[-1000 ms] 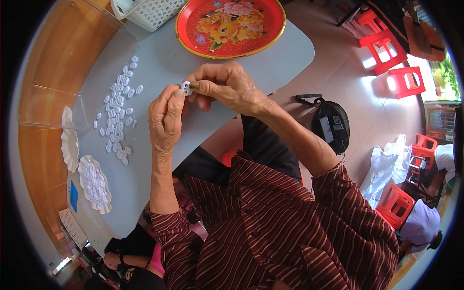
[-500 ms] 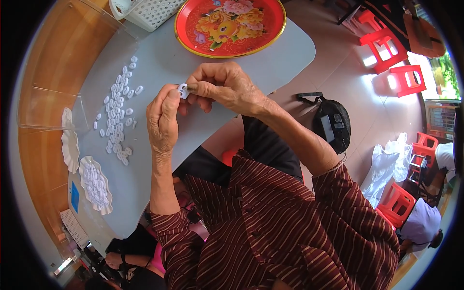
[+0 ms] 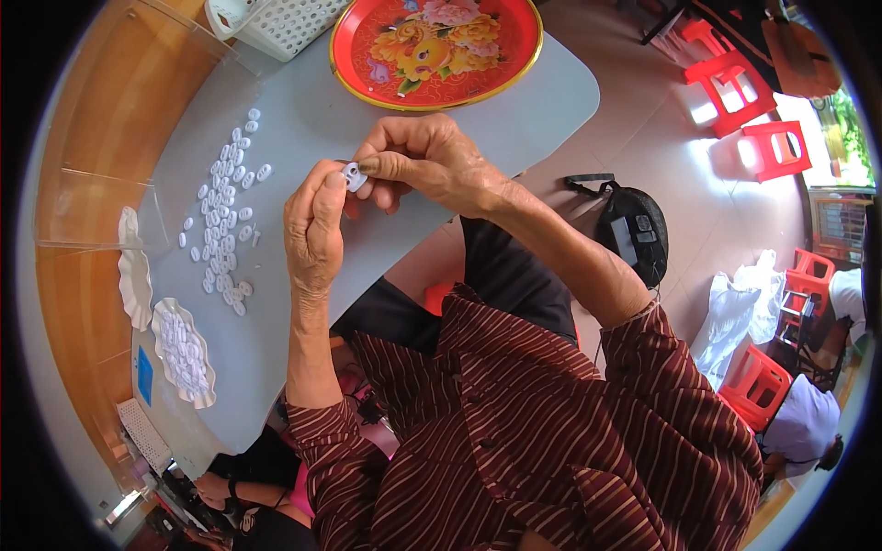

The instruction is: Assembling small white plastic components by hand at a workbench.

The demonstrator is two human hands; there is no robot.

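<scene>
A small white two-hole cord lock (image 3: 355, 175) is pinched between both my hands above the grey table (image 3: 303, 110). My left hand (image 3: 314, 220) has its thumb and forefinger closed on the near-left side of it. From the other side, the thumb and curled fingers of my right hand (image 3: 424, 167) grip its upper right edge. Part of the piece is hidden behind the fingertips. Left of my hands, a loose pile of similar white oval pieces (image 3: 220, 216) is spread on the table. Further left, a white scalloped dish (image 3: 209, 390) holds many small white parts (image 3: 184, 354).
A red floral tray (image 3: 342, 69) and a white perforated basket (image 3: 292, 29) stand at the far side. Another scalloped dish (image 3: 134, 285) and a blue card (image 3: 144, 375) lie left. Another person's hand (image 3: 213, 489) shows lower left. A black bag (image 3: 634, 241) and red stools (image 3: 774, 151) are on the right.
The cord lock has tilted and shifted slightly right between my fingers, and more of its body shows. My left hand has moved a little right. The pile is unchanged.
</scene>
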